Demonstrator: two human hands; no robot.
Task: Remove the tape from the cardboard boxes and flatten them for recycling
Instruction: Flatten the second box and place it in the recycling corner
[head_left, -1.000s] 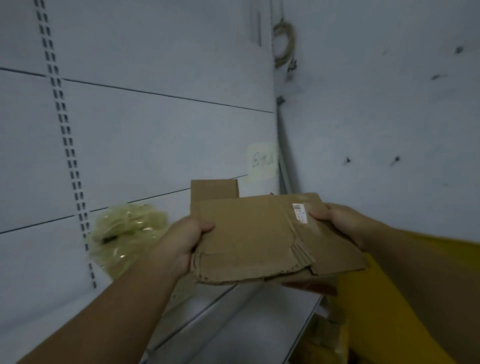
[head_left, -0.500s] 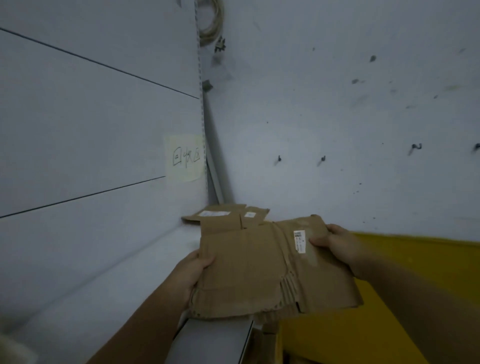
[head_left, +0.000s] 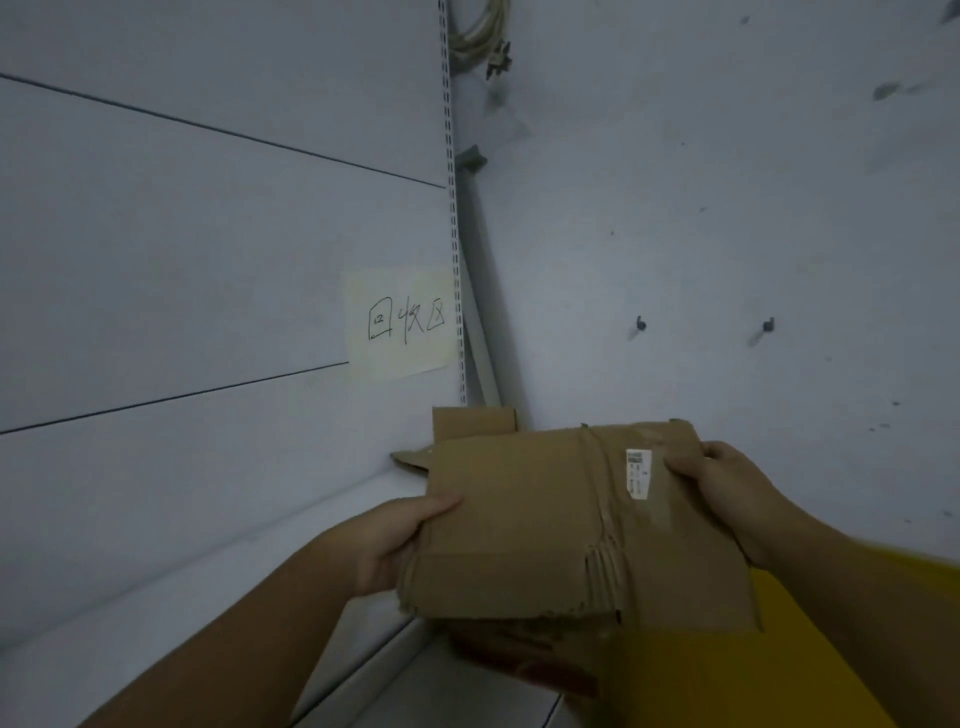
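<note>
Two-handed hold: your left hand (head_left: 395, 540) grips flattened cardboard box (head_left: 519, 530) at left edge, thumb on top; your right hand (head_left: 727, 483) grips right edge beside white label (head_left: 639, 473). Box held over shelf (head_left: 208, 582).

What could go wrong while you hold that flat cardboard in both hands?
1. The left hand and right hand hold the flattened cardboard only at its side edges, so the lower layers underneath might slide out and fall.
2. Its torn front edge looks ragged and could scratch a finger.
3. A white label is stuck on it; it may need peeling off before recycling.
</note>
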